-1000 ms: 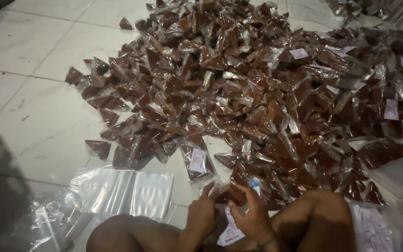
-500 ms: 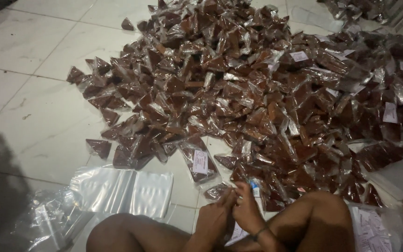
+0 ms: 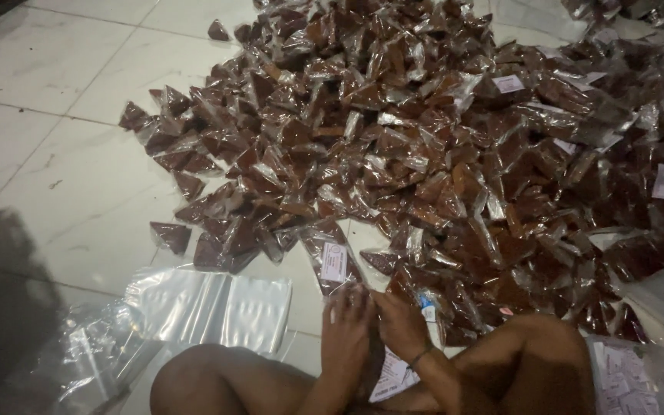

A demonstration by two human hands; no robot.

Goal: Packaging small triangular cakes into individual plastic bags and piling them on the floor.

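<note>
The packets are clear, glossy plastic film, crinkled and catching the light, over a dark brown, matt filling. Small labels on some look like white paper. The empty bags are smooth transparent plastic. The floor is pale tile, smooth with a dull sheen.

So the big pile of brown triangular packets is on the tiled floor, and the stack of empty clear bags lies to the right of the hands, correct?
Not quite. The head view shows the stack of empty clear bags lying to the left of the hands, beside the left hand, not near the right hand. The pile of brown triangular packets is indeed on the tiled floor.
</note>
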